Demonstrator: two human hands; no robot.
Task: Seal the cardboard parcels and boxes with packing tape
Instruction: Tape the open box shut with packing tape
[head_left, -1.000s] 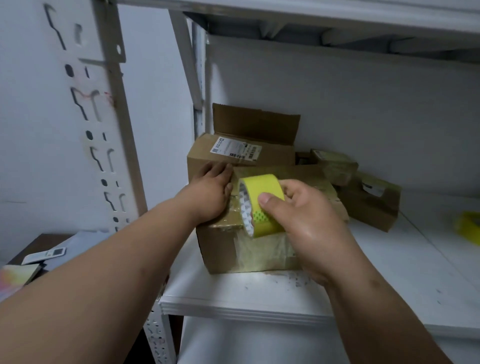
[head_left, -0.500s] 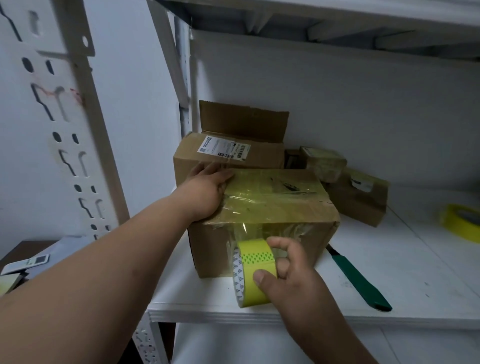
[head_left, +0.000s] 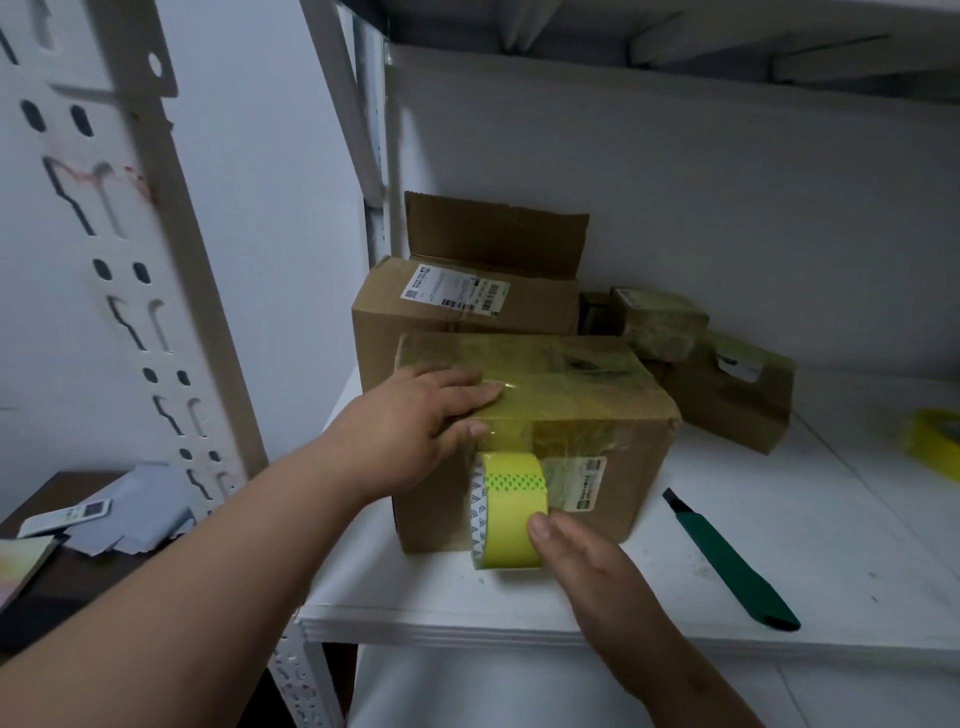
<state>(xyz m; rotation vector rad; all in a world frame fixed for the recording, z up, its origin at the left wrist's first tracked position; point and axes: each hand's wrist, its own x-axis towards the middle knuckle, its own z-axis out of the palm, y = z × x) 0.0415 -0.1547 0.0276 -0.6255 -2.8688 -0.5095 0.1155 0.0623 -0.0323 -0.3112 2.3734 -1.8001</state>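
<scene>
A taped cardboard box (head_left: 602, 389) stands on the white shelf (head_left: 519, 613). Yellowish clear tape runs over its top and down its front face. My left hand (head_left: 415, 421) lies flat on the box's top near the front left edge, fingers straight, pressing the tape. The yellow-green tape roll (head_left: 511, 514) stands on edge against the lower front face, touching the shelf. My right hand (head_left: 587, 566) grips it, thumb on the outer band; its fingers are hidden behind the roll.
Behind stands a labelled box with an open flap (head_left: 467, 306), and to its right are two small taped parcels (head_left: 660, 322) (head_left: 737, 400). A green utility knife (head_left: 727, 561) lies right of the box. A second tape roll (head_left: 935, 441) sits far right. The rack post (head_left: 130, 260) rises on the left.
My right hand pulled the roll from the box's top over the front edge and down the front face to the shelf. My left hand slid forward along the top.
</scene>
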